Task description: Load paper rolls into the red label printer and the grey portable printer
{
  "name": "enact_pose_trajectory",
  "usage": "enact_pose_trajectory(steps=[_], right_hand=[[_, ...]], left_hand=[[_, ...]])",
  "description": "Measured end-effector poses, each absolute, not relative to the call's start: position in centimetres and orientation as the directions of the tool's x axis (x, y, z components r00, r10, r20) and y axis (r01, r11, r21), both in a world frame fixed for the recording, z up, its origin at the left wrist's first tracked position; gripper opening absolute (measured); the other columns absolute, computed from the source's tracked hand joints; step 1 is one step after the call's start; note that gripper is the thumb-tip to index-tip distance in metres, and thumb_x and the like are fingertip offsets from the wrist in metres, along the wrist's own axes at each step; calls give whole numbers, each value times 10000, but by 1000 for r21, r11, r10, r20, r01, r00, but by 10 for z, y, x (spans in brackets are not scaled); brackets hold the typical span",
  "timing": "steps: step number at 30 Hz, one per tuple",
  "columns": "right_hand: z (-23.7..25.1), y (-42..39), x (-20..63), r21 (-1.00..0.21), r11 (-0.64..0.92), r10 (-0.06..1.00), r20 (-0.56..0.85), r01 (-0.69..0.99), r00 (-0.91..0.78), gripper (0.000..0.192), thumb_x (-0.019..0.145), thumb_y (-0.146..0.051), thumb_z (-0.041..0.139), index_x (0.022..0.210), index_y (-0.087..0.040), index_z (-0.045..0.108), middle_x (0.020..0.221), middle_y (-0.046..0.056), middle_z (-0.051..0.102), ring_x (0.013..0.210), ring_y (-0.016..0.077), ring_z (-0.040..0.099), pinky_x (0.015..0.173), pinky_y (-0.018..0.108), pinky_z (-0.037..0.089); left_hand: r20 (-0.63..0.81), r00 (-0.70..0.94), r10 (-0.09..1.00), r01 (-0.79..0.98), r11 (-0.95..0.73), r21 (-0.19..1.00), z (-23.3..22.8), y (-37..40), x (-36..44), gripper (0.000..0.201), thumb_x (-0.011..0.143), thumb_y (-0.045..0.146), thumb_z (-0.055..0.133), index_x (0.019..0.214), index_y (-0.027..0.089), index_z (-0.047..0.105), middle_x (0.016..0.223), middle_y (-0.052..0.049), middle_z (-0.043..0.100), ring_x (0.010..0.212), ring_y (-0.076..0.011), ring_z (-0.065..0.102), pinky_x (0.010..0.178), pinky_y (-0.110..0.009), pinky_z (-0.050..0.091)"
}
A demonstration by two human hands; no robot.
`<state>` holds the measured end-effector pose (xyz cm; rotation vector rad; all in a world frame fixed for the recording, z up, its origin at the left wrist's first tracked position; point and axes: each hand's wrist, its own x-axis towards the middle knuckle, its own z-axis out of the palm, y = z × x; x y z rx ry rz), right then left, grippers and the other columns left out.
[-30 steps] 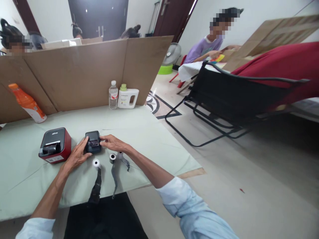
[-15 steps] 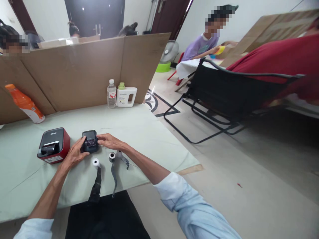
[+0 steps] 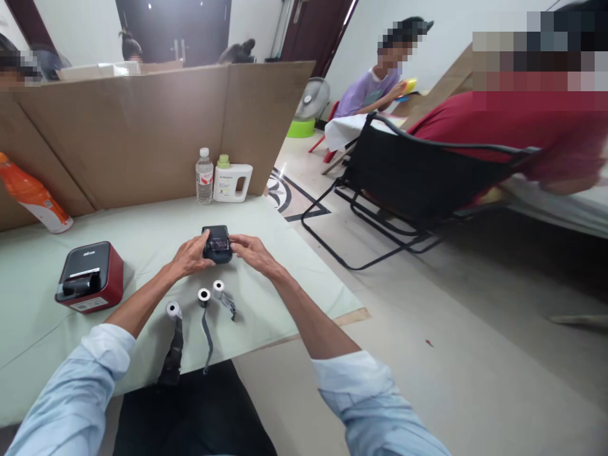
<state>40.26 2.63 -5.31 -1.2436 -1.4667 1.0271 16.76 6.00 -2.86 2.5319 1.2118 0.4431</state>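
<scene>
Both my hands on the small black printer (image 3: pixel 217 242)
Left hand (image 3: pixel 190 256) and right hand (image 3: pixel 252 252) clasp its sides — three paper rolls (image 3: pixel 204 296) lie just beside.

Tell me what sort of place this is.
Probably a room in a home or small office turned into a makeshift workshop: the table is walled off by a cardboard divider, other people sit at similar stations, and both hands, left hand and right hand, hold a small black printer near paper rolls.
</scene>
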Motion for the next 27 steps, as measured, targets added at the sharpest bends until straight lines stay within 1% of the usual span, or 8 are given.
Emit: enact_pose_trajectory(steps=[3, 7, 10, 13, 16, 19, 23, 27], right_hand=[[-64, 26, 409, -965, 116, 993, 120, 234, 6, 423, 832, -347, 623, 1177, -139, 754, 1085, 102, 791, 979, 257, 728, 905, 437, 601], [-76, 16, 411, -935, 167, 981, 191, 312, 46, 401, 841, -341, 618, 1156, -131, 749, 1113, 126, 785, 961, 252, 719, 923, 432, 586], [-78, -1, 410, -899, 194, 949, 274, 392, 159, 400, 878, -392, 613, 1166, -143, 734, 1189, 160, 750, 929, 244, 701, 847, 412, 597], [-73, -26, 405, -865, 254, 896, 379, 433, 231, 347, 934, -397, 563, 1136, -166, 723, 1164, 151, 727, 922, 232, 686, 794, 386, 601], [-67, -52, 392, -823, 324, 863, 459, 468, 211, 279, 975, -355, 516, 1065, -191, 723, 1070, 118, 726, 921, 222, 679, 774, 360, 595], [-63, -73, 374, -798, 386, 856, 497, 463, 141, 255, 995, -334, 504, 1023, -204, 722, 1010, 103, 728, 935, 224, 688, 757, 344, 588], [-64, -90, 353, -786, 450, 844, 529, 423, 84, 235, 1002, -311, 514, 982, -202, 722, 967, 97, 734, 906, 221, 702, 777, 354, 586], [-70, -99, 346, -770, 474, 838, 544, 427, 50, 219, 997, -303, 529, 973, -214, 728, 953, 94, 743, 904, 236, 709, 816, 395, 591]], left_hand=[[84, 598, 797, 727, -584, 361, -29, 56, 185, 988, 793, 389, 792, 1626, 163, 311, 1555, -208, 527, 1392, -384, 556, 1119, -468, 475], [21, 623, 782, 728, -589, 352, -21, 50, 186, 901, 835, 375, 751, 1609, 154, 346, 1595, -203, 484, 1444, -371, 506, 1164, -480, 440], [80, 596, 799, 720, -575, 389, -2, 41, 163, 736, 862, 344, 710, 1535, 156, 477, 1549, -174, 549, 1400, -346, 554, 1167, -486, 447], [105, 547, 831, 704, -524, 479, 25, 20, 125, 556, 891, 342, 656, 1419, 171, 612, 1424, -132, 661, 1205, -287, 686, 1072, -448, 540], [84, 508, 857, 704, -470, 533, 43, -16, 83, 477, 895, 327, 599, 1350, 201, 669, 1331, -95, 711, 1046, -240, 733, 961, -410, 607], [48, 526, 849, 703, -466, 537, 39, -57, 53, 488, 875, 317, 599, 1354, 247, 664, 1336, -76, 704, 1095, -250, 716, 879, -384, 636], [83, 474, 877, 745, -449, 493, 11, -103, 34, 499, 880, 273, 607, 1379, 256, 630, 1400, -82, 667, 1220, -271, 672, 952, -412, 623], [198, 329, 923, 784, -384, 487, -6, -140, 24, 389, 917, 275, 604, 1300, 244, 663, 1313, -91, 698, 1211, -276, 672, 985, -444, 615]])
